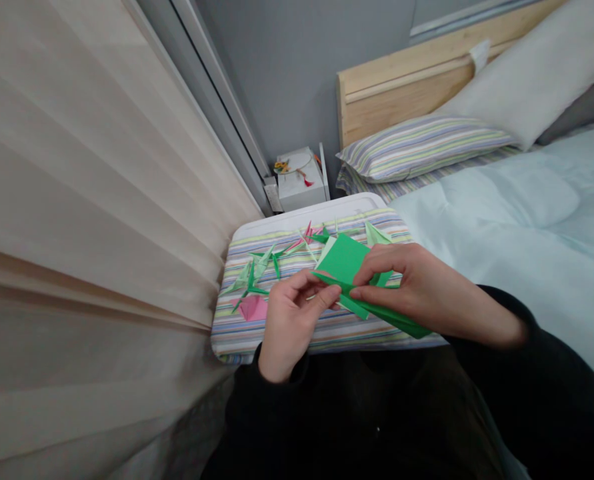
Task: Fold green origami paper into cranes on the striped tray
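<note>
My left hand (297, 313) and my right hand (409, 287) both pinch a folded sheet of green origami paper (394, 319), thumbs and forefingers close together near its left end. The held sheet slants down to the right, partly under my right hand. Green paper squares (344, 257) lie just behind it on the striped cloth, partly covered by my fingers. Left of my left hand are a dark green folded paper piece (251, 283), light green folded pieces (264, 263) and a pink folded piece (253, 308). A pink and green folded piece (309, 233) lies farther back.
The small white table (297, 217) carries a striped cloth (297, 337). A pale curtain (101, 167) hangs close on the left. On the right is a bed with a light blue quilt (501, 207). A white cabinet (301, 190) with small items stands beyond the table.
</note>
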A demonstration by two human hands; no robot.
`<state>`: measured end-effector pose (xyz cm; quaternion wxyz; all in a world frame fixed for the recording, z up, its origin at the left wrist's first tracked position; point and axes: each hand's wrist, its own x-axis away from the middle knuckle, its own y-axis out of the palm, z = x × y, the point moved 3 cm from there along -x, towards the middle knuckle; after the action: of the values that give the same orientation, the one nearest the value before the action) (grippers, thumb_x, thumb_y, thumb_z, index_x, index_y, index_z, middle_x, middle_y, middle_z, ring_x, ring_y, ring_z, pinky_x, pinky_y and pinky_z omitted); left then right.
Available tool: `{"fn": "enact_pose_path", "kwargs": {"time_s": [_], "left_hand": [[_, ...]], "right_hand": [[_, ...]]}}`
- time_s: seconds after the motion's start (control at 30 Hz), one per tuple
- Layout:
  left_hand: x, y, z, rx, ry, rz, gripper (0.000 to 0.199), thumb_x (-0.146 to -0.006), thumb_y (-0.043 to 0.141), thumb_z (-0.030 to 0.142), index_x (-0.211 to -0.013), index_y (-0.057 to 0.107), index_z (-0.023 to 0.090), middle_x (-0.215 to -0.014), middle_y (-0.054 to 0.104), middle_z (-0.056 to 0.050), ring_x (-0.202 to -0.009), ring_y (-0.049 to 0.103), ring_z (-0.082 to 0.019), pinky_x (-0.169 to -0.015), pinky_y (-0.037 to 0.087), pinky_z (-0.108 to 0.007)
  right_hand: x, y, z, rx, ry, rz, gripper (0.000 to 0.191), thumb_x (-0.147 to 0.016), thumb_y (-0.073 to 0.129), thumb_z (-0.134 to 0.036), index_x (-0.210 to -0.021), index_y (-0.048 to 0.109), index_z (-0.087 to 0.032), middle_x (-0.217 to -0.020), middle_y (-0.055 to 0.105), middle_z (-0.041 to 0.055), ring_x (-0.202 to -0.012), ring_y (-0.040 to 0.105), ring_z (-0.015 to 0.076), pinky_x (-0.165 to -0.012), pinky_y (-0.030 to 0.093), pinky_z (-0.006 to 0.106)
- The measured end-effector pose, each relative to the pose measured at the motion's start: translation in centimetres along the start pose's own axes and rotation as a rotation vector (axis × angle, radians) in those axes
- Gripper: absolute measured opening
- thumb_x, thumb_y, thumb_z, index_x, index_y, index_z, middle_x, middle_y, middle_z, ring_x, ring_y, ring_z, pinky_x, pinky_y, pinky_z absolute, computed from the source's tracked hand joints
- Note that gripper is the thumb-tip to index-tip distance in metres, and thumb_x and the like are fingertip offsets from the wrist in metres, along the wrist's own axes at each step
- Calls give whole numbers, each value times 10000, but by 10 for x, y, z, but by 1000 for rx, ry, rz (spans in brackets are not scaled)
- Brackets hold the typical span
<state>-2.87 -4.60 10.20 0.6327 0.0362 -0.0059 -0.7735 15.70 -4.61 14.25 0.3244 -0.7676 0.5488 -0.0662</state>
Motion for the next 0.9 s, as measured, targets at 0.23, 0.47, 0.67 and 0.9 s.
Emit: {"fn": "enact_pose_path", "kwargs": {"time_s": [0.23, 0.47, 0.67, 0.9], "left_hand": [[1, 1, -4, -26, 9, 8, 220, -831, 798, 334, -727, 700, 167, -672, 714, -12, -609, 666, -136, -640, 553, -254], [3, 1, -4, 52, 51, 16, 203, -876, 756, 333, -754, 717, 176, -676, 695, -5, -624, 649, -120, -639, 533, -234], [2, -3, -2, 45, 79, 77, 160, -887, 736, 336, -848, 767, 184, -733, 707, -23, -647, 653, -131, -630, 547, -246], [2, -4, 0, 71, 108, 126, 157, -909, 710, 325, -854, 775, 193, -761, 697, -19, -647, 627, -116, -613, 545, -230]], "right_hand": [[0, 1, 1, -4, 7, 1, 148, -867, 710, -238, -724, 749, -242, -737, 755, -15, -766, 675, 193, -783, 472, 340], [1, 3, 4, 7, -5, -40, 148, -871, 723, -263, -729, 740, -221, -721, 740, -21, -743, 648, 171, -745, 445, 317], [1, 5, 6, -1, -5, -45, 166, -872, 710, -269, -712, 724, -229, -719, 742, -27, -722, 654, 171, -744, 444, 317], [3, 6, 8, 8, 13, -38, 174, -875, 723, -287, -713, 718, -226, -740, 745, -29, -758, 655, 179, -857, 415, 349]]}}
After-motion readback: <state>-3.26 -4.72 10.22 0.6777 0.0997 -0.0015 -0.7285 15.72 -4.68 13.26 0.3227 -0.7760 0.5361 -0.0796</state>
